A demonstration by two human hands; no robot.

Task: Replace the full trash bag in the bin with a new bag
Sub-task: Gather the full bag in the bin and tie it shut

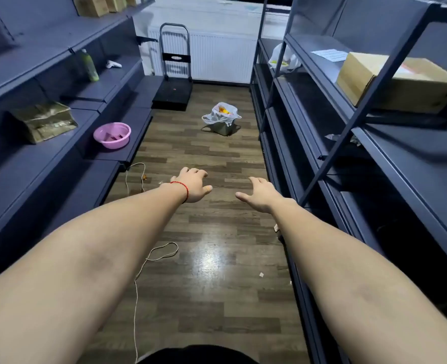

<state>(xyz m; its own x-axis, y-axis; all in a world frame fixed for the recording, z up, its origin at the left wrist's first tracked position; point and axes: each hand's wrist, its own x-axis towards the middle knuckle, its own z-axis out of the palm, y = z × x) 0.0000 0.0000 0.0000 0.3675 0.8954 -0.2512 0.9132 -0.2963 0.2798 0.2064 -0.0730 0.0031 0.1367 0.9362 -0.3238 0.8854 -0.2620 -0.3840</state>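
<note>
A small grey bin (223, 128) stands on the wooden floor far down the aisle. A clear white trash bag (221, 113) lines it, bulging over the rim with orange and yellow waste inside. Both my arms stretch forward over the floor, well short of the bin. My left hand (193, 185), with a red string at the wrist, is open and holds nothing. My right hand (260, 195) is open too, fingers spread, palm down. Another white plastic bag (282, 59) lies on a right-hand shelf.
Dark metal shelving lines both sides of the narrow aisle. On the left shelves sit a pink basin (112, 135), a green bottle (89, 64) and a crumpled packet (42, 121). A cardboard box (398, 80) sits upper right. A black hand cart (174, 82) and a radiator stand at the end. Cord (149, 258) trails on the floor.
</note>
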